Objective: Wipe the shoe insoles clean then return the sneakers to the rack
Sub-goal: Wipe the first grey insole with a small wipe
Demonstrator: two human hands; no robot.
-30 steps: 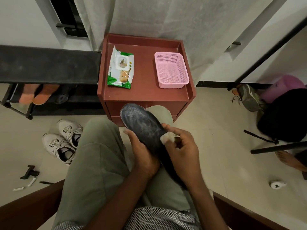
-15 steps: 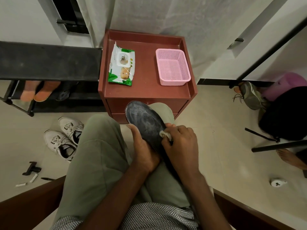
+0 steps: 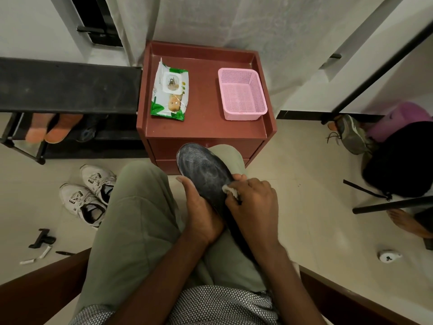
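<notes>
Right hand point(image 3: 251, 205) is pinching a white wipe point(image 3: 230, 191) against the dark insole point(image 3: 206, 174) on the person's lap, while the left hand point(image 3: 199, 212) is gripping its edge, since it looks light and bendy.

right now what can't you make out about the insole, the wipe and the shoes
Head view only:
- Insole: heel end hidden under the right hand and left hand; underside unseen.
- Wipe: mostly covered by the right hand's fingers; only a white corner shows.
- White sneakers: interiors too dark to tell whether the other insole is inside.
- Shoe rack: lower shelf shadowed by the top shelf, cut off at the left edge.
</notes>
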